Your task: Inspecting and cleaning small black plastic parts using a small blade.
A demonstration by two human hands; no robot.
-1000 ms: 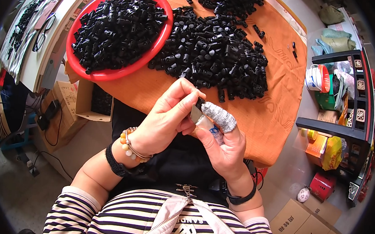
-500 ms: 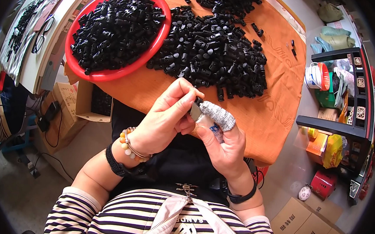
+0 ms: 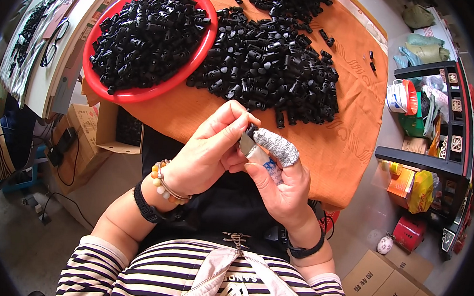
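I see the left hand (image 3: pixel 210 156) pinching a small black plastic part (image 3: pixel 250 132) between thumb and forefinger, pressed against the right hand (image 3: pixel 281 180), whose grey-sleeved finger (image 3: pixel 276 146) and thumb close on the same part. The part sits above the lap, just before the orange cloth (image 3: pixel 353 134). Beyond lie a loose black pile (image 3: pixel 270 68) and a red bowl (image 3: pixel 142 94) of similar parts.

Bare orange cloth (image 3: pixel 206 110) lies open ahead; the black parts heap (image 3: pixel 264 67) and red basin (image 3: pixel 145 42) block beyond.
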